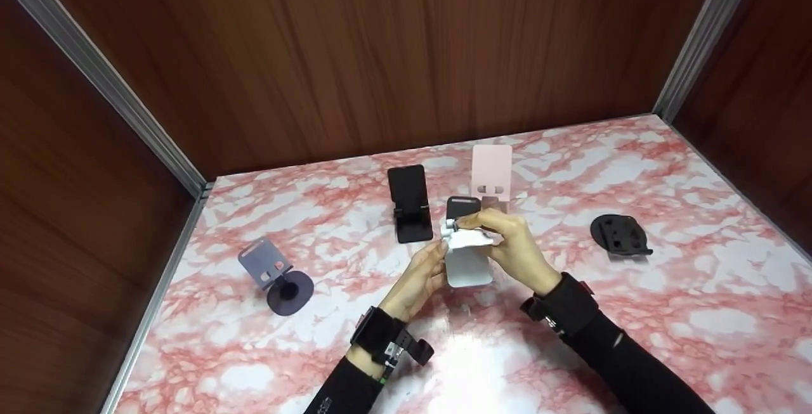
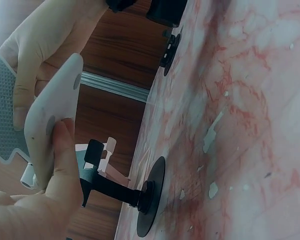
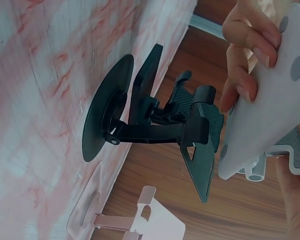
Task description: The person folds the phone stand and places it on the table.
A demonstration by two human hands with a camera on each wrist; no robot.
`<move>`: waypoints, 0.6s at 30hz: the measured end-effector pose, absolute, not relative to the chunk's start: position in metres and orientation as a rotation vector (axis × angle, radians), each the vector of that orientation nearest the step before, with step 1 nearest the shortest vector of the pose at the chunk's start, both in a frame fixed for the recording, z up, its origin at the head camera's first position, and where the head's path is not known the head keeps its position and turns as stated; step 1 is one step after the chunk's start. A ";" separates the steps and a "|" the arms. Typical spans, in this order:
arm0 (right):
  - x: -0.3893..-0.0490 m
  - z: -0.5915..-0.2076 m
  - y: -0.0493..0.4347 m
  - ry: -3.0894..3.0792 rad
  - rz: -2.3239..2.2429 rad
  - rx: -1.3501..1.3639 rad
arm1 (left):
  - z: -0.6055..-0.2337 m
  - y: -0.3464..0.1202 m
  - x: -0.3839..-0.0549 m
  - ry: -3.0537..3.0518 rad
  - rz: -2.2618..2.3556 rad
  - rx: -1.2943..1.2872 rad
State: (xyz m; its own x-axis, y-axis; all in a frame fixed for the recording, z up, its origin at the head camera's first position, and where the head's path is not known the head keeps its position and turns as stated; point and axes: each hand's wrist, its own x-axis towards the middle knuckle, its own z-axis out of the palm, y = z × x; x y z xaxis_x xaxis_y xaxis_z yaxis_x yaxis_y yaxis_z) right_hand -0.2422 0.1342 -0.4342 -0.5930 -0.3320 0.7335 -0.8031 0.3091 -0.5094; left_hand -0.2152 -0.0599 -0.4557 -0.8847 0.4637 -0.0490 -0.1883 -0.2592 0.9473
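Both hands hold a white phone stand (image 1: 469,268) above the table. My left hand (image 1: 419,278) grips its base from the left, and in the left wrist view the thumb presses on the underside of that base (image 2: 60,97), near a round grey pad. With my right hand (image 1: 517,252) I grip the stand's other plate, which has a grey textured lining (image 2: 1,110); its fingers lie at the hinge side. Just behind the hands stands a dark phone stand (image 1: 463,206), partly hidden, on a round base (image 3: 104,110).
A pink stand (image 1: 491,167) and a black stand (image 1: 411,195) stand toward the back wall. Off to the left is a grey-purple stand (image 1: 265,265) on a round base. A folded black stand (image 1: 625,234) lies at right. Wooden panels enclose the marbled table (image 1: 342,224).
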 end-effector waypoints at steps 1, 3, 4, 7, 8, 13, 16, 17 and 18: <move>-0.242 -0.434 0.134 -2.084 1.239 1.000 | -0.456 -0.060 -0.215 1.592 2.183 0.336; -0.242 -0.434 0.135 -2.101 1.246 0.993 | -0.456 -0.060 -0.215 1.586 2.184 0.347; -0.241 -0.434 0.135 -2.110 1.250 0.989 | -0.455 -0.060 -0.215 1.582 2.188 0.345; -0.241 -0.435 0.135 -2.146 1.262 0.981 | -0.455 -0.060 -0.215 1.569 2.208 0.338; -0.241 -0.435 0.135 -2.156 1.266 0.982 | -0.456 -0.060 -0.215 1.567 2.215 0.332; -0.242 -0.432 0.138 -2.212 1.315 1.015 | -0.457 -0.061 -0.215 1.559 2.242 0.304; -0.244 -0.427 0.145 -2.250 1.475 1.055 | -0.456 -0.062 -0.216 1.557 2.254 0.306; -0.244 -0.424 0.147 -2.260 1.554 1.063 | -0.456 -0.062 -0.216 1.560 2.257 0.304; -0.245 -0.422 0.150 -2.268 1.642 1.064 | -0.456 -0.063 -0.216 1.562 2.259 0.299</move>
State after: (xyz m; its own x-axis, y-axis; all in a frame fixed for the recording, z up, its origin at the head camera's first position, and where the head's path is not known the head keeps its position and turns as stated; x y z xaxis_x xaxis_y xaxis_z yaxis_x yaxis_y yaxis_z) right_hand -0.2446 0.1500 -0.4225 -0.7383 -0.4553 0.4976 -0.6148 0.1509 -0.7741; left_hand -0.2162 -0.0625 -0.4556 -0.9065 0.4205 -0.0382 -0.1843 -0.3128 0.9318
